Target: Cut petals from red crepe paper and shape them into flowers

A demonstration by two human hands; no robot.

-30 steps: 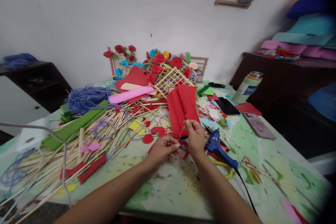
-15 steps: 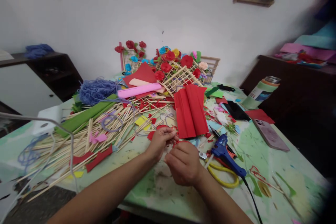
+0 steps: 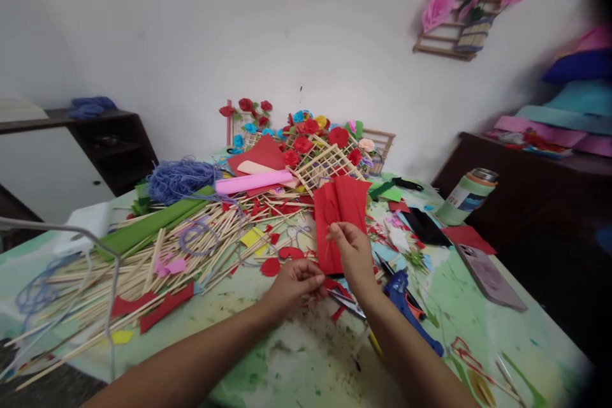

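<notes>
At the centre of the frame, folded red paper lies just beyond the fingertips of the person's right hand, which partly covers its lower right. The paper is bright and matt, with lengthwise folds. The right hand is raised, thumb and forefinger drawn close together; whether they pinch something thin against the red cannot be told. Lower and to the left, the left hand is half curled, thumb near its fingers, its hold equally unclear. Scissors lie between the hands, near the right wrist. Both forearms reach up from the bottom edge.
</notes>
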